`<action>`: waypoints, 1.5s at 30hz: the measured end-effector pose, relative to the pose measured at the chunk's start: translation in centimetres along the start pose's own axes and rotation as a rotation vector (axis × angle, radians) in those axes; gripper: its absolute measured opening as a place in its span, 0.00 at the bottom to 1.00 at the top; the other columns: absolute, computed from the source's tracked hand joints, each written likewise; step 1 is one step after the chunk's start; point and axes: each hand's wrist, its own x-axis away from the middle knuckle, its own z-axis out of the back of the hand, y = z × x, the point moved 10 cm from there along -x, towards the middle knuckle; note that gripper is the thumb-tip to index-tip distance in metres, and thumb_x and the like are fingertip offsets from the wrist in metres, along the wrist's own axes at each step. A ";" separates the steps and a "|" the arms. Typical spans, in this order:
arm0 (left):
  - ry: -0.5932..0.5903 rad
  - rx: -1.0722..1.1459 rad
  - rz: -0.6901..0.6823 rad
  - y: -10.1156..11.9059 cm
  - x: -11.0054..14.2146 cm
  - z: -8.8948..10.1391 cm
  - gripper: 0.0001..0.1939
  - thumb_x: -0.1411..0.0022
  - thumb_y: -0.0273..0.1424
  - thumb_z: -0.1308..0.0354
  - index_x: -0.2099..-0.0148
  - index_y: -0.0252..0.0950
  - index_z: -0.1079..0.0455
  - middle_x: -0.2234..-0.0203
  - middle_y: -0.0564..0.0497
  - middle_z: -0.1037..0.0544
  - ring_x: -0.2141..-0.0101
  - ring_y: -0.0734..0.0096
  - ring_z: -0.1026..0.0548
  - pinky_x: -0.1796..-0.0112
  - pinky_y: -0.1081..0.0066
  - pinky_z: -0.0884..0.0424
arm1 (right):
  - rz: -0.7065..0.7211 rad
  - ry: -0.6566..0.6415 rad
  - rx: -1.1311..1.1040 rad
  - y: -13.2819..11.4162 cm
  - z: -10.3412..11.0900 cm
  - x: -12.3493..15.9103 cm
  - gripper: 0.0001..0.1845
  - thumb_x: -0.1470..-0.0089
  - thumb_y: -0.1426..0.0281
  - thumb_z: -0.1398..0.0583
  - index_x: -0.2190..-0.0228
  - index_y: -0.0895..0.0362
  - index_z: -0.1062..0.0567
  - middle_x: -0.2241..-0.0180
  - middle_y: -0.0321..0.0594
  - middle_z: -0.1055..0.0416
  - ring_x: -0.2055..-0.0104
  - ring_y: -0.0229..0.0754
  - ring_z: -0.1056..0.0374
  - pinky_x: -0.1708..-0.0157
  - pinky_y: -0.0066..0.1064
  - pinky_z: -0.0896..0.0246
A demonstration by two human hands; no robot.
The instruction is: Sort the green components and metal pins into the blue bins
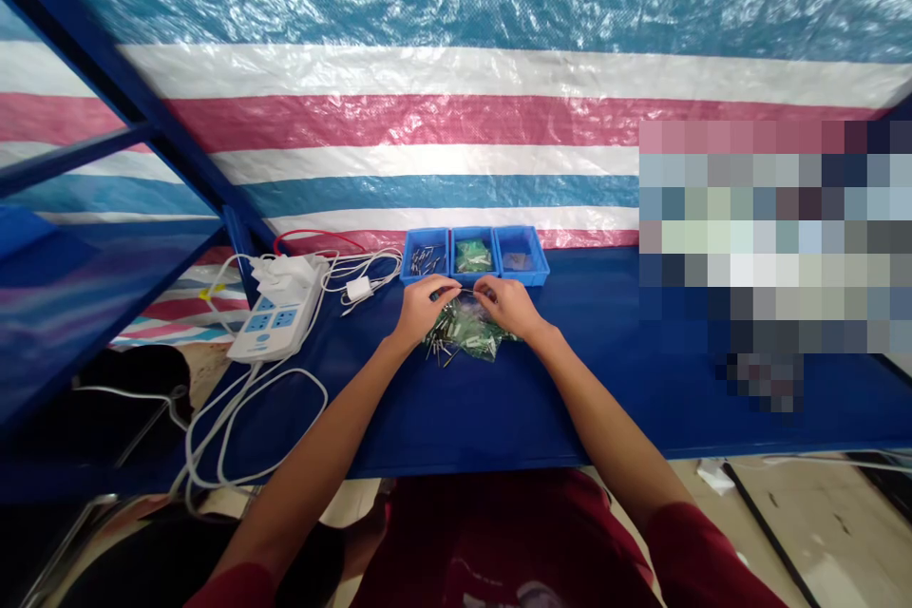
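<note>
My left hand [426, 309] and my right hand [505, 304] meet just in front of the blue bins, fingers pinched together. A thin rod-like piece [467, 291] spans the gap between their fingertips; its exact kind is too small to tell. Under and in front of the hands lies a pile of small thin metal pins [443, 342] and green packets in clear plastic [479, 340]. Behind stand three joined blue bins: the left bin [407, 266] with metal pins, the middle bin [497, 252] with green packets, the right bin [538, 256] with a few small clear pieces.
On the left of the blue table [484, 427] sit a white power strip [281, 328] with plugs and looping white cables [228, 427]. A blue metal frame [135, 95] rises there. Striped sheeting [456, 133] hangs behind. A blurred-out area covers the right side.
</note>
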 end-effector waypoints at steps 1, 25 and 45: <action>0.011 -0.005 0.005 -0.1 0.0 0.1 0.09 0.39 0.36 0.41 0.64 0.36 0.24 0.70 0.50 0.21 0.70 0.70 0.25 0.65 0.69 0.27 | 0.000 0.039 -0.084 0.1 0.1 0.0 0.05 0.44 0.72 0.43 0.65 0.57 0.26 0.69 0.40 0.23 0.70 0.39 0.29 0.67 0.28 0.39; 0.028 -0.077 0.112 -0.2 0.2 0.5 0.21 0.33 0.39 0.51 0.76 0.36 0.35 0.81 0.54 0.30 0.77 0.74 0.32 0.69 0.72 0.35 | -0.097 0.204 -0.260 -0.1 0.4 0.4 0.17 0.39 0.61 0.48 0.69 0.57 0.25 0.72 0.40 0.26 0.71 0.39 0.33 0.68 0.28 0.40; -0.070 -0.001 0.076 0.1 0.4 -1.0 0.14 0.33 0.41 0.50 0.60 0.37 0.30 0.66 0.48 0.21 0.65 0.67 0.24 0.59 0.68 0.29 | -0.186 0.376 -0.161 0.9 2.5 1.1 0.23 0.38 0.57 0.50 0.75 0.57 0.26 0.80 0.36 0.33 0.77 0.37 0.40 0.71 0.28 0.45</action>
